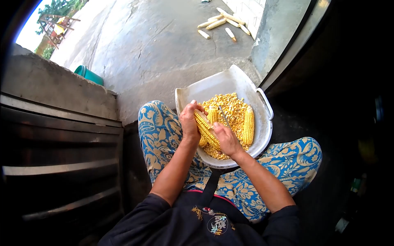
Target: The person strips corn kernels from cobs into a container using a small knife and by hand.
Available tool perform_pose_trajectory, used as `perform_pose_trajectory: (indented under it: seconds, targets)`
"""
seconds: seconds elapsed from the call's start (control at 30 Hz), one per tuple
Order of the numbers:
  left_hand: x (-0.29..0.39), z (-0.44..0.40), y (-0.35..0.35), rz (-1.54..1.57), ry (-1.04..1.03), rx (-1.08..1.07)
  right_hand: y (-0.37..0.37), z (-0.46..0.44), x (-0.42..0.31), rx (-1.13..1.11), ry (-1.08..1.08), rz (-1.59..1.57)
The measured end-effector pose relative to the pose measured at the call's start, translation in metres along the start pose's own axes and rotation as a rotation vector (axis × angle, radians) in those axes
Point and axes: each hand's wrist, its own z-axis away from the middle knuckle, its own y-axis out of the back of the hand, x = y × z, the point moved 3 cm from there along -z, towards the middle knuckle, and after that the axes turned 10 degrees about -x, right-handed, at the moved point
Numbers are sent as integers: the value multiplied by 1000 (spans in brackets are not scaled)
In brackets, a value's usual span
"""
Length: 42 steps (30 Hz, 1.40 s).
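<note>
My left hand is closed around an ear of corn, which slants down to the right over a whitish basin. Closed at the lower right of that ear is my right hand, its thumb against the kernels. A thin grey metal tool sticks up from the right fist; its handle is hidden in the fingers. Loose corn kernels cover the basin's bottom. Another full ear leans on the right side of the basin, and one more lies partly behind my hands.
The basin sits between my knees, its right handle outward. Several pale cobs lie on the concrete floor ahead. A green bucket stands beyond the low wall at left. A metal door panel is beside my left knee.
</note>
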Motion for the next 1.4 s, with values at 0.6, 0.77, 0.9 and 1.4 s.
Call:
perform_pose_trajectory:
  seconds: [0.6, 0.77, 0.9, 1.4]
  targets:
    - [-4, 7, -13, -124, 20, -142, 0, -1, -2, -104, -7, 14]
    - [-3, 7, -13, -118, 20, -124, 3, -7, 2, -14, -8, 24]
    - [-2, 6, -12, -154, 60, -114, 0, -9, 11, -62, 2, 6]
    - [-1, 9, -16, -96, 103, -97, -2, -9, 11, -36, -5, 25]
